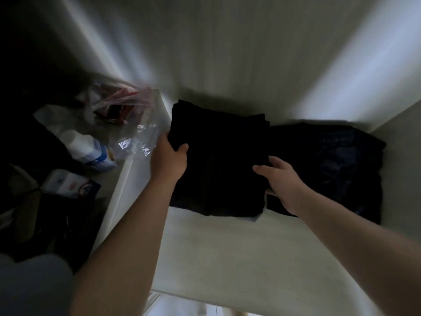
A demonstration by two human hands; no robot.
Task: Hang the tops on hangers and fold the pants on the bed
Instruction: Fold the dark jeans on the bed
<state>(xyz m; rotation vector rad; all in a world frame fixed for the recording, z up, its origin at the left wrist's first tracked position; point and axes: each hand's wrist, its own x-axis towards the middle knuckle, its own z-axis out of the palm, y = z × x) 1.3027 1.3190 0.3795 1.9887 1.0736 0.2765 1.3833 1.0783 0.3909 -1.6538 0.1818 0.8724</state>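
Observation:
A folded black garment [216,160] lies on a pale shelf [216,247] inside a white compartment. My left hand [169,160] grips its left edge, thumb on top and fingers underneath. My right hand [282,181] holds its right edge, thumb on top, fingers tucked under the side. Right beside it sits a second dark folded garment [337,167], touching the first. Whether either piece is pants I cannot tell in this dim light.
A white divider wall [127,179] separates the shelf from a left compartment holding a white bottle [88,149], a clear plastic bag [132,124] with red contents, and a white packet [68,183]. The compartment's back wall and right side wall close in behind the garments.

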